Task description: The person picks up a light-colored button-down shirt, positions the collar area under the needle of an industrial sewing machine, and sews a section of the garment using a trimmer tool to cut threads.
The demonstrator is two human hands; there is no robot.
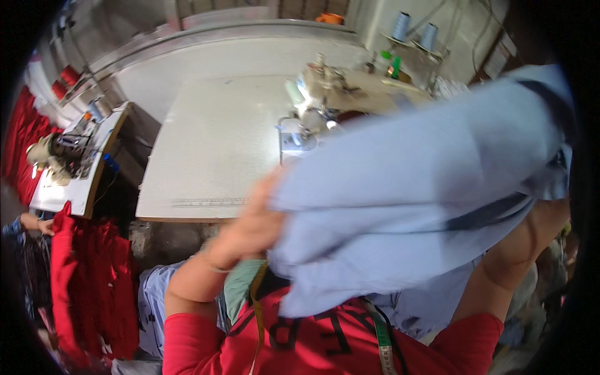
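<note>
A large piece of light blue cloth, folded in layers and blurred by motion, is raised in front of me and spans from the middle to the far right. My left hand is at its left edge, fingers closed on the fabric and partly behind it. My right forearm reaches up to the cloth's right end, where the hand's fingers are hidden. Behind the cloth stands a sewing machine, partly covered by it, on a pale worktable.
Blue thread cones stand at the back right. On the left another sewing machine sits on a smaller table; a co-worker's hand touches red cloth there. More light blue fabric lies below the table's front edge. A tape measure hangs over my chest.
</note>
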